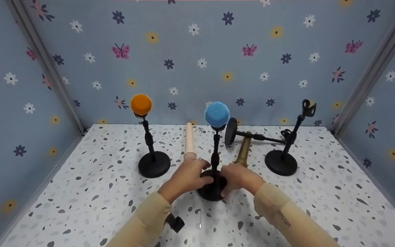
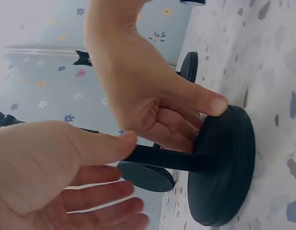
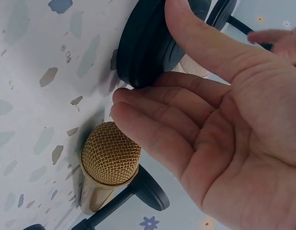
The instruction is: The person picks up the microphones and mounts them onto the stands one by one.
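A microphone with a blue head (image 1: 217, 114) sits upright on a black desk stand (image 1: 215, 158) in the middle of the table. My right hand (image 1: 239, 176) grips the edge of the stand's round base (image 2: 222, 167), thumb on top and fingers curled at the rim. On the other side, my left hand (image 1: 190, 174) is at the pole, its thumb along it and its other fingers loosely extended. Behind the left hand lies a pale peach microphone (image 1: 189, 137). A gold microphone (image 3: 111, 153) lies just beyond the right hand, partly hidden by it in the head view.
An orange-headed microphone (image 1: 141, 104) stands in another black stand at the left. To the right is an upright stand with a bare clip (image 1: 281, 162). A tipped-over stand (image 1: 231, 132) lies behind it, across the gold microphone. Flower-patterned walls (image 1: 197, 44) enclose the speckled table (image 1: 91, 192).
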`<state>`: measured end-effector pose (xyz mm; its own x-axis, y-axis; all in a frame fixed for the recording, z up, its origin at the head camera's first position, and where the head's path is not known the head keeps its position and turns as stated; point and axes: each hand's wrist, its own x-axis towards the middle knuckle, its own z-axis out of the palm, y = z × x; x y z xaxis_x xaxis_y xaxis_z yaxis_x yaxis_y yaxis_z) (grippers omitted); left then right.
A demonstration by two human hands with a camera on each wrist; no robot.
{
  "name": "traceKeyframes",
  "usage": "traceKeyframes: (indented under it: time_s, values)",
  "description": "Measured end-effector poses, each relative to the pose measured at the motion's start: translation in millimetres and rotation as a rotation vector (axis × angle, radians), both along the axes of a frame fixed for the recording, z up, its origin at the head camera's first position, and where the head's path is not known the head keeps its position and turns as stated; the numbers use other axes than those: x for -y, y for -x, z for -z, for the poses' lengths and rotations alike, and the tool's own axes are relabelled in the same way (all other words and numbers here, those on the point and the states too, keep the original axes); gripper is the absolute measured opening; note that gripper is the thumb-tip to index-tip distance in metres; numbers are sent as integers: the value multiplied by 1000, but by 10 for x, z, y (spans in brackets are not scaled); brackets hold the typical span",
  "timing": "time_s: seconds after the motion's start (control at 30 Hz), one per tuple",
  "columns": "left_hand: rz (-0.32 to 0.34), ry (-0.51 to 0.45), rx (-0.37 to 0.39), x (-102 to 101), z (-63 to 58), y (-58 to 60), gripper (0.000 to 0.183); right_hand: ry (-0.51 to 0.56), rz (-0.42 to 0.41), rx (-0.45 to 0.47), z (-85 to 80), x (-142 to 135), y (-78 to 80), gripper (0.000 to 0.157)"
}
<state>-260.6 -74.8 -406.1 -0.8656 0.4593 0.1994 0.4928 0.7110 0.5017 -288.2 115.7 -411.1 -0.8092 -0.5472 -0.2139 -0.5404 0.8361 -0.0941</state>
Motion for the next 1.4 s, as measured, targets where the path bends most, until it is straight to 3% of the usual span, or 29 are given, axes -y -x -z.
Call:
traceKeyframes:
  time_s: [0.13, 0.33, 0.63, 0.83, 1.1, 1.4]
  values:
    - [4, 100, 73, -4, 139, -77, 31, 14, 10, 14, 21, -5, 0, 35]
    - [-5, 240, -53, -104, 289, -123, 38, 2, 13, 23, 26, -25, 2, 35]
    - [-13, 262, -45, -148, 326, -106, 32, -47, -5, 41, 14, -6, -60, 33]
    - [-25, 279, -13, -146, 287, -95, 32, -61, 20, 46, -5, 101, -80, 34]
    - [-44, 274, 17, -133, 245, 15, 28, -94, 17, 26, -19, 128, -32, 33]
    - [-113, 344, 98, -240, 128, 322, 39, -60, 47, 86, -93, 175, 141, 27]
